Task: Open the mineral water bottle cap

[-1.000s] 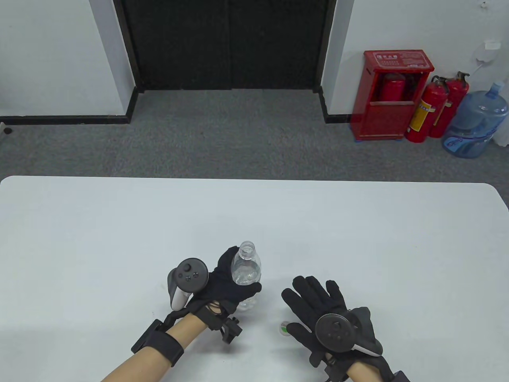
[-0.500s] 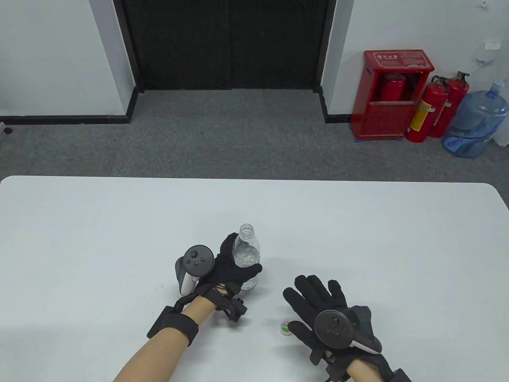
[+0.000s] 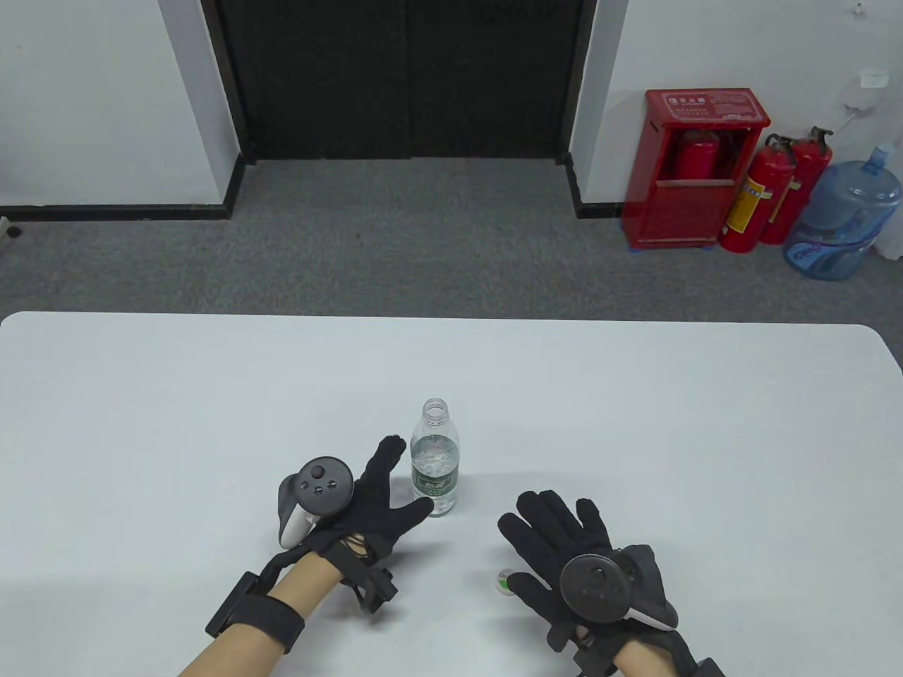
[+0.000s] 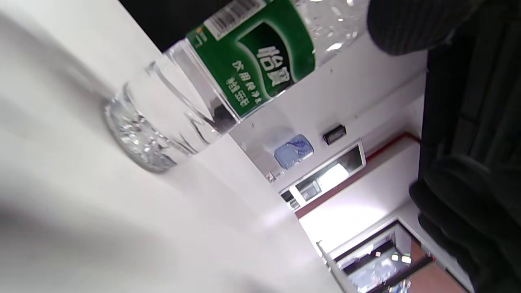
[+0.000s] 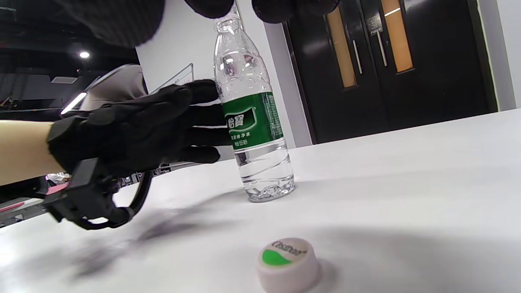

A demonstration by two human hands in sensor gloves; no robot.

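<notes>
The clear water bottle (image 3: 435,458) with a green label stands upright on the white table (image 3: 635,423), its neck open and capless. It also shows in the left wrist view (image 4: 228,81) and the right wrist view (image 5: 254,122). My left hand (image 3: 403,479) is open just left of the bottle, fingers spread beside the label; contact is unclear. It also shows in the right wrist view (image 5: 138,126). The white cap (image 3: 504,582) with a green mark lies on the table (image 5: 287,260). My right hand (image 3: 518,539) rests flat and open, thumb next to the cap.
The table's far edge (image 3: 451,319) runs across the middle of the table view, with grey carpet beyond. A red extinguisher cabinet (image 3: 695,166) and a blue water jug (image 3: 843,218) stand on the floor, far from the table.
My left hand carried the bottle a little away from me, set it on the table, let go and opened. The right hand and the cap stayed put.
</notes>
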